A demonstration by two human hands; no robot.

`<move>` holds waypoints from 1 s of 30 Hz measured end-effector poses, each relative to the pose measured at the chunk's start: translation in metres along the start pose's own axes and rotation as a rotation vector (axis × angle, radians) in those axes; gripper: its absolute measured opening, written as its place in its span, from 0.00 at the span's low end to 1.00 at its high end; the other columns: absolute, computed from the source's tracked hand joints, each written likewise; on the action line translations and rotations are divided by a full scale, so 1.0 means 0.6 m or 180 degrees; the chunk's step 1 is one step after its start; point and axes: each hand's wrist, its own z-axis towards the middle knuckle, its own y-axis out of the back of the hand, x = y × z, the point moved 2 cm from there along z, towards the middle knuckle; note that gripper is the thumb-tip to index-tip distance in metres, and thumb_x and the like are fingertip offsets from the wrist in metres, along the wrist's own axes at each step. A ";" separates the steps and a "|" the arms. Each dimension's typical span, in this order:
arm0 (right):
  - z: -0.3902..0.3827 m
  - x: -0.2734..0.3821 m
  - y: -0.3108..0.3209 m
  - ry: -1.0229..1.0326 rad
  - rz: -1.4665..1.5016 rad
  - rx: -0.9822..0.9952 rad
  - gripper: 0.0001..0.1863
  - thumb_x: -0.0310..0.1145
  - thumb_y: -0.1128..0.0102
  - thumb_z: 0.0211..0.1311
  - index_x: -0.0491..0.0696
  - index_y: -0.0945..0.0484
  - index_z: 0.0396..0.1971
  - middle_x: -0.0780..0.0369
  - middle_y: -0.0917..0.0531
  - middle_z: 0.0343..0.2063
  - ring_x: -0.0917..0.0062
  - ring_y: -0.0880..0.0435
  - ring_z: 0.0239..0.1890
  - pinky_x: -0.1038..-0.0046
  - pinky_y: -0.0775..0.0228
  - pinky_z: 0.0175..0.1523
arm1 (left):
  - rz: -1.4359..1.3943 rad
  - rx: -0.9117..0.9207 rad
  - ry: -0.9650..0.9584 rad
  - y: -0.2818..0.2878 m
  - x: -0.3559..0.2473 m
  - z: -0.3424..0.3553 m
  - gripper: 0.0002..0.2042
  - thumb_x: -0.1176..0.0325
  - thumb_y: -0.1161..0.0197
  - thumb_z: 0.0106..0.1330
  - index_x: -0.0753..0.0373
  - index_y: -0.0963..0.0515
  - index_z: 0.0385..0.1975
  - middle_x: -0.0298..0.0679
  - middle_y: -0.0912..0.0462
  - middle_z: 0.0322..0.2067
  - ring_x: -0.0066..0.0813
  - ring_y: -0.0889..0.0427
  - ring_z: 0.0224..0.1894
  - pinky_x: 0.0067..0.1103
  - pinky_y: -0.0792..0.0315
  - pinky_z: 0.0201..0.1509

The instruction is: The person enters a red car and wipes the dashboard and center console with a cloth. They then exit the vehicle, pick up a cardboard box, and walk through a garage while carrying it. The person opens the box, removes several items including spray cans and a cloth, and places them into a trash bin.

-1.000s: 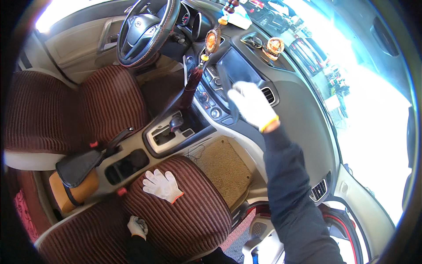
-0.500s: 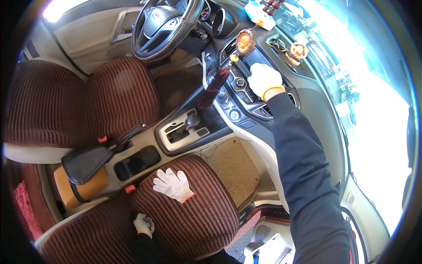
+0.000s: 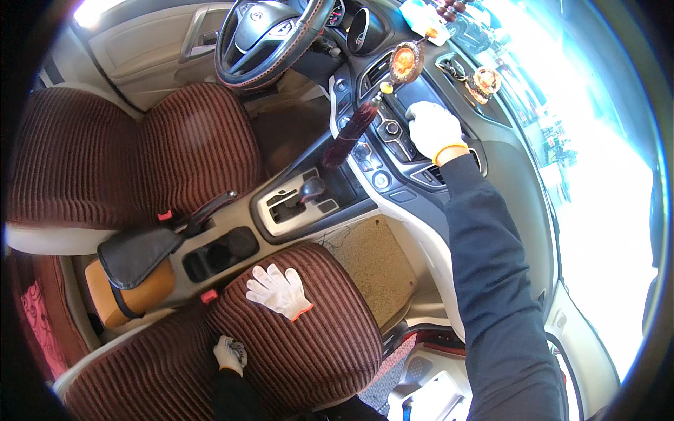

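Observation:
My right hand [image 3: 432, 130], in a white knit glove with a yellow cuff, is curled at the lower edge of the centre screen [image 3: 416, 91], just above the knobs and buttons [image 3: 393, 130]; whatever its fingers hold is hidden. My left hand [image 3: 230, 354], also gloved, rests curled on the front passenger seat [image 3: 337, 330], its palm side hidden. A loose white glove with an orange cuff [image 3: 277, 291] lies spread on that seat beside it. A hanging charm with a dark red tassel [image 3: 404, 64] dangles left of my right hand.
The steering wheel [image 3: 270, 38] and driver's seat [image 3: 193, 151] are at upper left. The gear lever [image 3: 310, 189], cup holders [image 3: 217, 256] and tan armrest [image 3: 119, 295] run along the middle. Ornaments [image 3: 482, 84] sit on the dashboard [image 3: 516, 203]; the windscreen is at right.
My right hand has moved up along the centre console to the screen's lower edge, and the dark object visible beside it earlier is hidden. The view has shifted slightly.

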 end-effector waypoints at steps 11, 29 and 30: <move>0.018 0.001 -0.018 -0.0135 0.0399 0.0283 0.19 0.37 0.36 0.70 0.50 0.14 0.58 0.54 0.12 0.58 0.57 0.15 0.62 0.59 0.26 0.70 | 0.0016 0.0084 0.0042 0.011 0.006 0.021 0.10 0.58 0.44 0.77 0.51 0.33 0.33 0.35 0.27 0.18 0.31 0.32 0.13 0.27 0.45 0.15; -0.088 0.021 0.023 0.0111 0.0062 -0.0129 0.09 0.37 0.39 0.66 0.51 0.12 0.34 0.53 0.08 0.35 0.56 0.07 0.40 0.54 0.16 0.48 | -0.0164 0.0073 -0.0042 0.010 0.003 0.034 0.14 0.60 0.44 0.76 0.53 0.36 0.27 0.38 0.29 0.18 0.34 0.36 0.11 0.31 0.49 0.13; -0.087 0.023 0.021 0.0142 0.0032 -0.0162 0.08 0.37 0.39 0.66 0.52 0.12 0.35 0.54 0.08 0.35 0.57 0.07 0.41 0.56 0.16 0.48 | -0.0253 0.0070 0.0022 0.013 0.006 0.039 0.14 0.60 0.44 0.77 0.53 0.36 0.27 0.38 0.29 0.18 0.34 0.36 0.11 0.31 0.50 0.13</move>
